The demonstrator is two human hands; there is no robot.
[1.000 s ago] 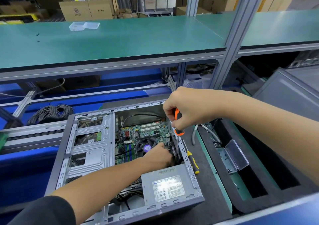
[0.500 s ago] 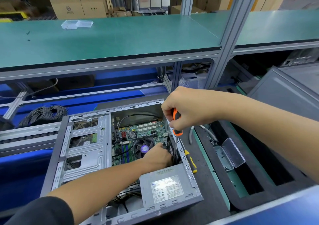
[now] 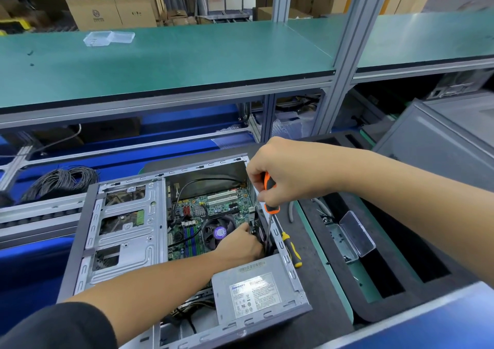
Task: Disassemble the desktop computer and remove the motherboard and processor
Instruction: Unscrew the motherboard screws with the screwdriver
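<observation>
- The desktop computer (image 3: 171,241) lies on its side with the cover off, at the near edge of the desk (image 3: 318,281), on the black mat there.
- The motherboard (image 3: 213,207) sits flat in the far right part of the case, cooler fan (image 3: 217,232) still on top, so I'd guess the processor is under that; can't see it.
- The power supply (image 3: 256,292) fills the near right corner of the case, and the drive cage (image 3: 123,231) takes the left half.
- Right hand (image 3: 286,172) has its fingers wrapped round the orange-and-black screwdriver (image 3: 270,204). The shaft points almost straight down, tilted a bit toward me, and the tip goes into the gap between fan and power supply.
- Left hand (image 3: 240,244) is down in that same gap, right beside the shaft, fingers curled in near the fan. Can't tell if they're holding anything.
- So the screw, or whatever it's after, lies straight below the right hand along the driver's long axis, and the left hand is the nearer one.
- A spare yellow-handled screwdriver (image 3: 291,249) lies on the mat just right of the case.
- Further right there's an open clear box (image 3: 355,233) in the tray.
</observation>
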